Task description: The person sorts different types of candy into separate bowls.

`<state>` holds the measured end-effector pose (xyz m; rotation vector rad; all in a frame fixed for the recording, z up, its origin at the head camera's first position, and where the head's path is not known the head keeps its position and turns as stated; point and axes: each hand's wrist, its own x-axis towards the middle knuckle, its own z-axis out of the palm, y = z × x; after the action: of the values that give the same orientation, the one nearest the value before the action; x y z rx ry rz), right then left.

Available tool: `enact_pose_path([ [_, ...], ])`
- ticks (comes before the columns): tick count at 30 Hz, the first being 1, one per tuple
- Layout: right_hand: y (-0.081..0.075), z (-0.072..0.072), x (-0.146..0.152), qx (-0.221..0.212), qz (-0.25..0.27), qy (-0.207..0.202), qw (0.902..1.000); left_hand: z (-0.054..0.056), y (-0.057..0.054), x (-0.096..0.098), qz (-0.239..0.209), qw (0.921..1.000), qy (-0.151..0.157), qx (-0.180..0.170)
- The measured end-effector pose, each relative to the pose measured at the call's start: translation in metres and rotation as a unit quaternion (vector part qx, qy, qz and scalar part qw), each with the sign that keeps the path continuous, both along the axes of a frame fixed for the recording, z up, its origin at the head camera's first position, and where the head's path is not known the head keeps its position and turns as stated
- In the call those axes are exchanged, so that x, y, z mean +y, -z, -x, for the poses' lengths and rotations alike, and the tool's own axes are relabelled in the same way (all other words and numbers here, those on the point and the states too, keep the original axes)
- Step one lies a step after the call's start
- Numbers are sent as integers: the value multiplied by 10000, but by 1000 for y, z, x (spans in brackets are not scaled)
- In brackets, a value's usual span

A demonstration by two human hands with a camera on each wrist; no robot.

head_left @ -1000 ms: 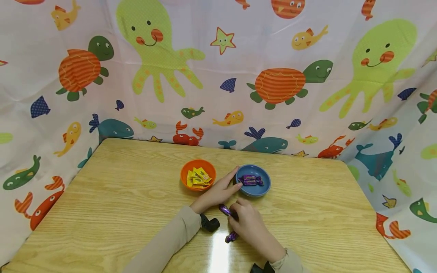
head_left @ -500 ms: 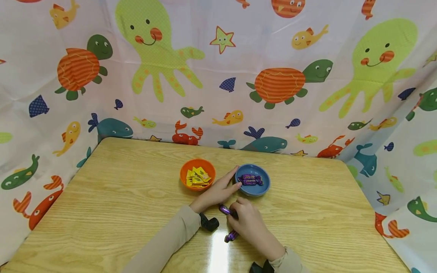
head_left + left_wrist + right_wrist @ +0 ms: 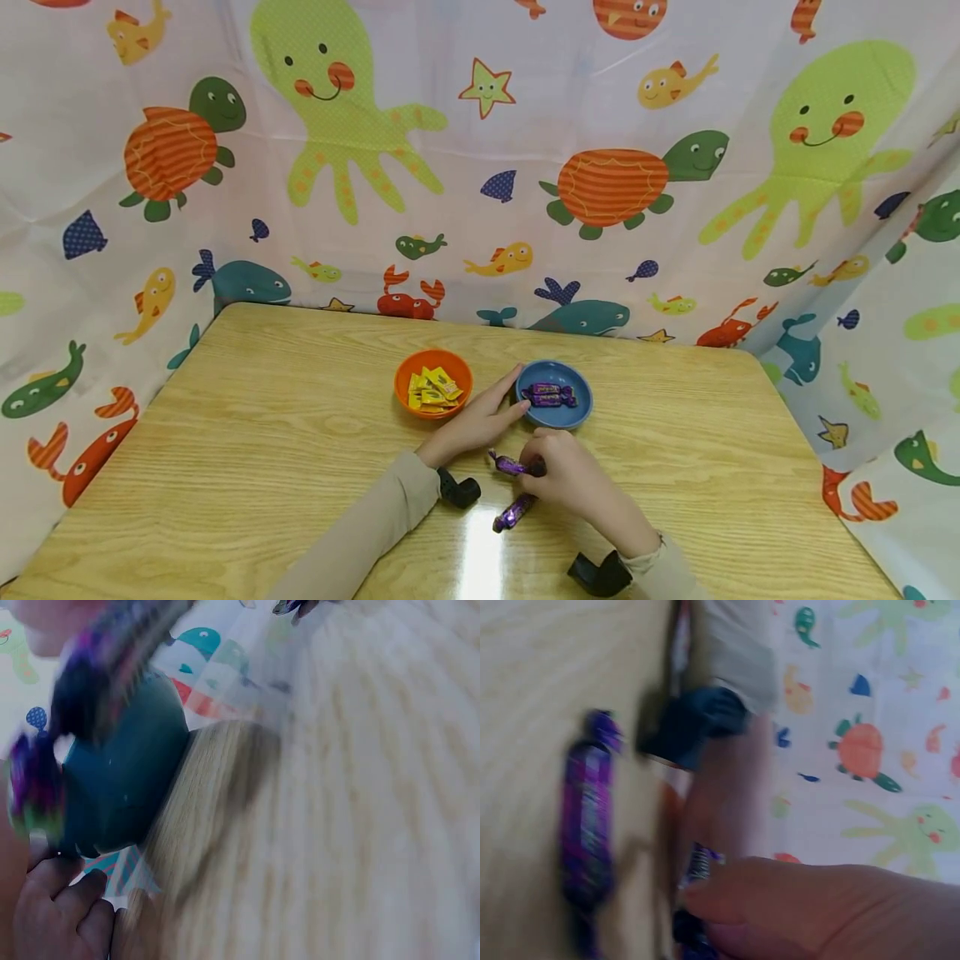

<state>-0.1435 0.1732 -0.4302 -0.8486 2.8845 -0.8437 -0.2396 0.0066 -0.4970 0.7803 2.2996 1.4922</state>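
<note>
My left hand (image 3: 476, 425) holds the left side of a blue bowl (image 3: 581, 417), its thumb at the rim near me. Two purple-wrapped candies (image 3: 550, 395) lie inside that bowl. In front of it, my right hand (image 3: 581, 479) pinches another purple candy (image 3: 510, 465) between thumb and fingers, just above the table. A further purple candy (image 3: 513, 512) lies on the wood below; the right wrist view shows this twist-wrapped candy (image 3: 589, 817) beside the pinched candy (image 3: 697, 900). The left wrist view is blurred, with the blue bowl (image 3: 127, 772) behind a purple wrapper.
An orange bowl (image 3: 402, 400) of several yellow-wrapped sweets stands left of my left hand. The wooden table (image 3: 300, 392) ends at a sea-animal curtain (image 3: 480, 183) at the back and sides. Black camera mounts (image 3: 459, 490) sit at both wrists.
My right hand has shifted a little to the right and lifted the pinched candy. More of the candy on the table now shows. The left hand has stayed at the blue bowl.
</note>
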Motion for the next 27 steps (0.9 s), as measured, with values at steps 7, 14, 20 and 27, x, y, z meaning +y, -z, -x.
enact_pose_path([
  [7, -34, 1, 23, -256, 83, -157, 9995, 0, -1, -1, -19, 10000, -8, -52],
  [14, -66, 11, 49, -194, 160, 322, 9992, 0, -2, -2, 13, 10000, -42, -12],
  [20, -67, 33, 63, -97, 226, 666, 9975, 0, 1, 0, 145, 9998, -32, 100],
  [27, -40, 61, 71, 531, -3, 564, 9970, 0, 4, 0, 136, 9999, -63, 2],
])
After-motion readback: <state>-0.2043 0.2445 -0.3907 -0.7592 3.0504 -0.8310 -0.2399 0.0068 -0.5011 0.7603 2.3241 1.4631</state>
